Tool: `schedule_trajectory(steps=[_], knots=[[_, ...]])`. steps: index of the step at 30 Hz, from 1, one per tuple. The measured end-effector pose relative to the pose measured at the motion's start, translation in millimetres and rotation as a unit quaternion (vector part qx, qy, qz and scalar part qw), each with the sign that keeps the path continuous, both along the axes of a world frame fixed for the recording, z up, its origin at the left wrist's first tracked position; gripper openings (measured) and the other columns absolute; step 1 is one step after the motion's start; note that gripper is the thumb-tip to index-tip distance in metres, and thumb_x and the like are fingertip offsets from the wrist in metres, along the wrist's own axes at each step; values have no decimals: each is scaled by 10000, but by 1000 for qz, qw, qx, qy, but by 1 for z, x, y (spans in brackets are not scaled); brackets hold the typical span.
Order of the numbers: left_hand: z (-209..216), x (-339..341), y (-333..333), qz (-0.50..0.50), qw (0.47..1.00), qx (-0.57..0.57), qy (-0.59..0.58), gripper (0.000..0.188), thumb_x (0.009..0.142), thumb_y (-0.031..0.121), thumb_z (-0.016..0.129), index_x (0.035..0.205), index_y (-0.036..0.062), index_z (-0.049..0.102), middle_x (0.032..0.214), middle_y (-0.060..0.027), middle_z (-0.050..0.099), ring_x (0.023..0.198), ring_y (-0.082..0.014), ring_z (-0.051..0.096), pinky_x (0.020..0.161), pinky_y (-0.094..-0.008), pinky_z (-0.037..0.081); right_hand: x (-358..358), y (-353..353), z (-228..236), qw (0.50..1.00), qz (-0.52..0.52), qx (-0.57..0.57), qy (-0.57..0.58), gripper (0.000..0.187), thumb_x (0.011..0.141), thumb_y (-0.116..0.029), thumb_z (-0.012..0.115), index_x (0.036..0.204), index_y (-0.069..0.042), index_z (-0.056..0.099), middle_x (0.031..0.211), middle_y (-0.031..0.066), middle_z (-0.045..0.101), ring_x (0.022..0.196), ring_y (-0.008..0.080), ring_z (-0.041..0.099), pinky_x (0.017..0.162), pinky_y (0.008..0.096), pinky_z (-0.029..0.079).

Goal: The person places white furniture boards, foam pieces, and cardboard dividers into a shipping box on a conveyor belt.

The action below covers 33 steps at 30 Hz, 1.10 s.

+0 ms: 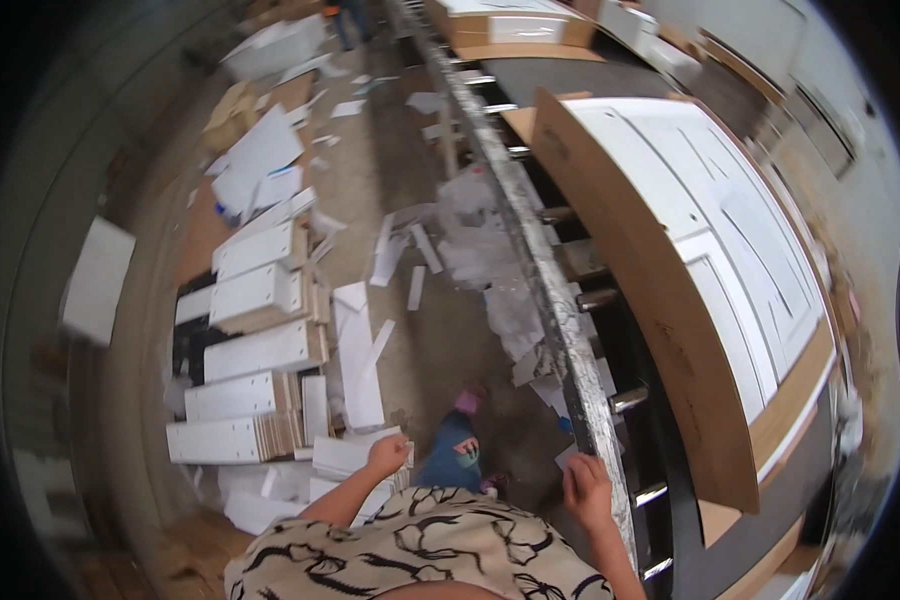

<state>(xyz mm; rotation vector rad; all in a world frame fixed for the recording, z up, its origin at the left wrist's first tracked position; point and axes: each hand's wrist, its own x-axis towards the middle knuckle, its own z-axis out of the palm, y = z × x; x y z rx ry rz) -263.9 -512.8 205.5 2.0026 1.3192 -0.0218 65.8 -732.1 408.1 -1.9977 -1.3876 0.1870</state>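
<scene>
My left hand (388, 455) hangs closed in a loose fist just above a stack of white boards (340, 457), with nothing visible in it. My right hand (587, 487) is beside the worn metal rail (579, 370) of a roller conveyor, its fingers curled in and no object showing between them. On the conveyor to the right lies a large open cardboard carton (660, 320). White panels (710, 200) with several dark slots are packed inside it. Both hands are apart from the carton.
Stacked white boards with drilled holes (260, 345) fill the floor on the left. Foam strips (415, 288) and crumpled clear plastic (475, 230) litter the aisle. Another carton (515, 30) stands farther along the conveyor. A person (346, 22) is partly visible at the far end.
</scene>
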Motion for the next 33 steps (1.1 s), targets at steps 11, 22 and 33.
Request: schedule_trajectory(steps=[11,22,33], knots=[[-35,-263,-351,293,924,26,245,293,794,249,493,897,25,651,949,-192,634,888,-335,609,753,-438,495,34,38,-44,893,277,-167,-313,126,675,-128,576,769,-44,579,882,87,570,1011,269,487,1047,539,205],[-38,-150,-325,451,879,-152,-31,222,771,314,573,822,101,610,826,-148,618,800,-340,586,682,-427,463,21,44,-57,812,291,-195,-466,113,770,-178,543,741,-78,588,821,53,590,1064,257,477,1037,547,181],[-83,-224,-337,504,848,-160,-35,174,744,253,564,787,92,615,857,-153,616,838,-352,574,705,-432,469,-4,42,-57,741,255,-301,-543,160,785,-246,532,794,-95,586,965,18,598,1102,227,448,1023,564,168]])
